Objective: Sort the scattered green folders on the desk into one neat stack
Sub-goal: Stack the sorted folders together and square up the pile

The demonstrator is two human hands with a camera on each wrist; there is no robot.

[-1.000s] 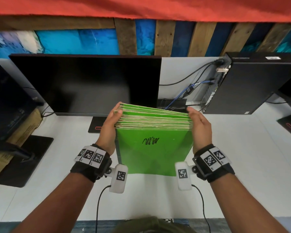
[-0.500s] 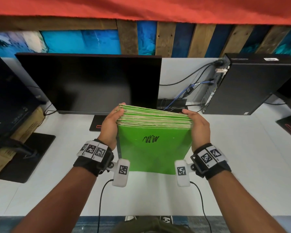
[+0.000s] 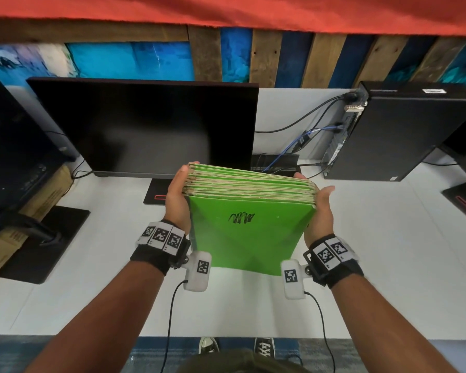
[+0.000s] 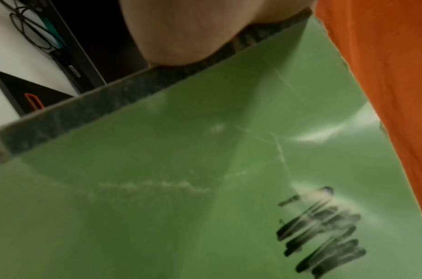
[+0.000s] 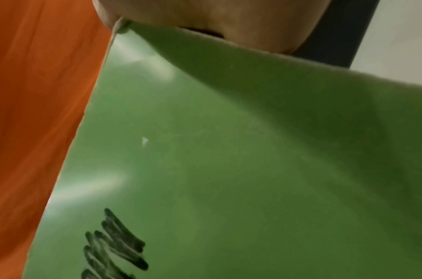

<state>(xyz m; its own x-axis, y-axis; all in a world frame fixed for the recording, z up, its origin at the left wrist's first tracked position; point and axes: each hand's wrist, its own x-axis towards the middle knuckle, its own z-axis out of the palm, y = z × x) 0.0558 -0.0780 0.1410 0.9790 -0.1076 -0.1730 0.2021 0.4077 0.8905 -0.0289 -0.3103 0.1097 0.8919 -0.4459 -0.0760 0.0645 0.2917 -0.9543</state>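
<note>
Two hands hold one stack of green folders (image 3: 248,232) upright before the monitor (image 3: 145,125). The left hand (image 3: 176,203) and right hand (image 3: 319,214) each keep a clamped grip on one side edge. The stack's lower edge seemingly meets the counter (image 3: 388,251).

Folder stack (image 3: 248,238) stands before monitor (image 3: 145,125), left of tower (image 3: 404,135).
</note>
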